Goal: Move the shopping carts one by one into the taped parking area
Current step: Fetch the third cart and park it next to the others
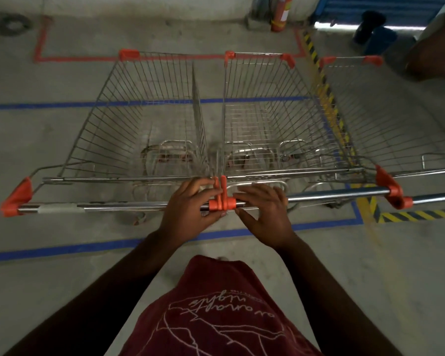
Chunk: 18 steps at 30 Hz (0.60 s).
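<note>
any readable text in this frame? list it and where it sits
"aurora nights", probably: cursive print on the maroon shirt, upside down to the camera; a smaller line beside it is too small to read.
Red fire extinguisher: any label is too blurred to read.
Carts, floor tape: no text visible.

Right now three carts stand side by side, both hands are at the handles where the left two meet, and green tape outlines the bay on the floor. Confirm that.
Not quite. The tape around the bay is blue, not green; the head view shows it. The rest holds: three carts side by side, left hand and right hand at the handles where the left two meet.
</note>
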Available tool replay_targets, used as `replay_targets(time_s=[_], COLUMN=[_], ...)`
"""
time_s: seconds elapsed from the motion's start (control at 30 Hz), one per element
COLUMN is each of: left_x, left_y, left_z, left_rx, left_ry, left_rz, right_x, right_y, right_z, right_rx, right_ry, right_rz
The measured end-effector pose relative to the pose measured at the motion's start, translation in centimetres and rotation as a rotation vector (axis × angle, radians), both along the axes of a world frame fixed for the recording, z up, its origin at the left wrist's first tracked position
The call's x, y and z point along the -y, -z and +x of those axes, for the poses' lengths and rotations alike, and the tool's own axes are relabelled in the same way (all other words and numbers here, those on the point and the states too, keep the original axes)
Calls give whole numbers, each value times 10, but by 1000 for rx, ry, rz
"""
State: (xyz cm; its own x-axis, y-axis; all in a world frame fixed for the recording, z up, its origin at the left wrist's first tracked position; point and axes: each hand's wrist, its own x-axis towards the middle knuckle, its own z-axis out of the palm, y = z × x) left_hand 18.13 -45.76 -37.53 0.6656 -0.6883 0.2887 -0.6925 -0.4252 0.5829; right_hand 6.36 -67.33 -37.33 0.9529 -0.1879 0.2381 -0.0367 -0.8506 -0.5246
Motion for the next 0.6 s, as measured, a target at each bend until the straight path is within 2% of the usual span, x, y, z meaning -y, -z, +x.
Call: replay_targets(time_s=[0.23,0.43,0.6], left_x=[31,87,168], left_y=[-18,-28,-31], left_z=[-14,-32,-61], left_rx=[44,78,63], left_ry=[33,76,60], left_rz=[-133,-125,-109], right_x=[27,86,161], right_y=[-25,-27,-35], right_z=[-28,-44,-75], right_rx=[3,56,143], right_ry=[131,97,46], right_rz=[69,173,217])
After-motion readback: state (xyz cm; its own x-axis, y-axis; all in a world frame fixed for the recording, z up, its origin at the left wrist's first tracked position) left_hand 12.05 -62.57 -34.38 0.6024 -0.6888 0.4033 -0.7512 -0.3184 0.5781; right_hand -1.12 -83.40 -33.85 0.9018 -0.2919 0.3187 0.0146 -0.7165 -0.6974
